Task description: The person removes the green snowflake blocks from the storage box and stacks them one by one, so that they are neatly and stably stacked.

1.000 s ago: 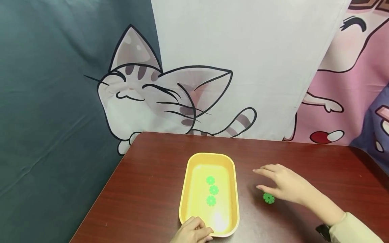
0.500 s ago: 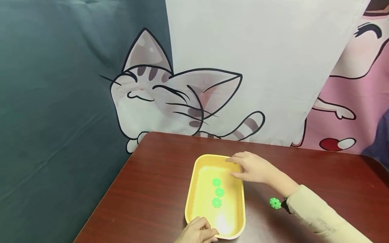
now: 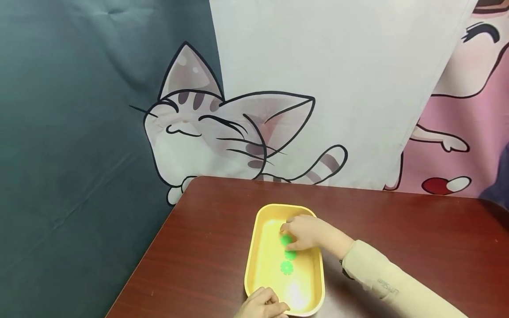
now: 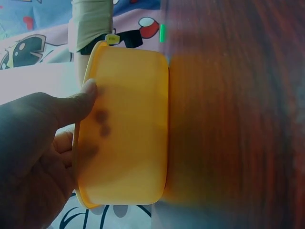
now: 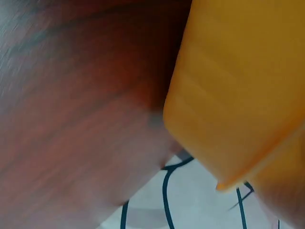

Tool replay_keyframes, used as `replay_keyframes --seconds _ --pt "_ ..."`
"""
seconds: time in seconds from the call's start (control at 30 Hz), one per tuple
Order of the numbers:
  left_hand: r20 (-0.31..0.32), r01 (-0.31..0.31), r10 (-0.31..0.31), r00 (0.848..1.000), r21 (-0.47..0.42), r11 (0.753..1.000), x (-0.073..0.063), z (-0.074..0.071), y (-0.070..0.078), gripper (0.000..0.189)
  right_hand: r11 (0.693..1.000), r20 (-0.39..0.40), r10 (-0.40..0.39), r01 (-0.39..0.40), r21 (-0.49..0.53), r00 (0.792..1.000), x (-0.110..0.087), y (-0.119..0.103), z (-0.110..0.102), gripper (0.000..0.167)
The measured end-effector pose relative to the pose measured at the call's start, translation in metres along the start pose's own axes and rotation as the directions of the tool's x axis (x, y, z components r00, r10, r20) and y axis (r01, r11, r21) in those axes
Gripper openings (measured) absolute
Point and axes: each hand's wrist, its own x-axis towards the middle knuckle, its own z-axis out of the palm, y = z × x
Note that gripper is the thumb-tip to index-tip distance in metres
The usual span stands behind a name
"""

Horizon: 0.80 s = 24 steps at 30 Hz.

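Observation:
A yellow plastic tray [image 3: 254, 247] stands on the table, with green notched discs inside in a rough row. My left hand [image 3: 264, 304] grips its near rim; in the left wrist view the thumb [image 4: 88, 90] lies over the rim and the fingers are beneath it. My right hand [image 3: 306, 232] reaches over the right wall into the tray. Its thumb and fingers stand apart around the far green disc [image 3: 286, 240]. The thumb partly covers the middle disc [image 3: 290, 255]. The nearest disc [image 3: 286, 267] lies uncovered. Whether the right fingertips touch a disc is unclear.
The tray rests on a dark red wooden table [image 3: 191, 247]. One more green disc [image 4: 162, 33] lies on the table to the right of the tray, hidden by the right forearm in the head view. A cartoon-printed curtain [image 3: 338, 88] hangs behind.
My right hand has moved left from beside the tray, across its right wall, and down among the discs. The left hand has stayed on the near rim. The head view has shifted slightly.

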Motion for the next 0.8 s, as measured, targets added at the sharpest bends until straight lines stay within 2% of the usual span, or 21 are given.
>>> replay_keyframes --seconds 0.17,0.33,0.6,0.8 --pt "-0.029 -0.035 0.036 0.999 0.026 0.999 0.002 0.000 0.000 0.018 1.000 -0.004 0.006 -0.006 -0.024 1.000 0.005 -0.002 0.005 0.034" --pt "-0.010 -0.011 0.011 1.000 -0.013 1.000 0.003 -0.001 0.000 0.014 0.999 -0.013 0.047 -0.047 0.004 0.999 0.006 -0.004 0.006 0.034" --pt "-0.004 -0.030 0.030 1.000 0.017 0.999 0.002 -0.001 0.001 0.015 0.997 -0.051 0.079 -0.080 -0.019 0.996 0.008 -0.010 0.010 0.028" --pt "-0.007 -0.021 0.021 1.000 0.026 0.999 0.002 0.000 0.001 0.017 0.990 -0.060 0.136 -0.133 0.041 0.989 0.008 -0.012 0.010 0.023"
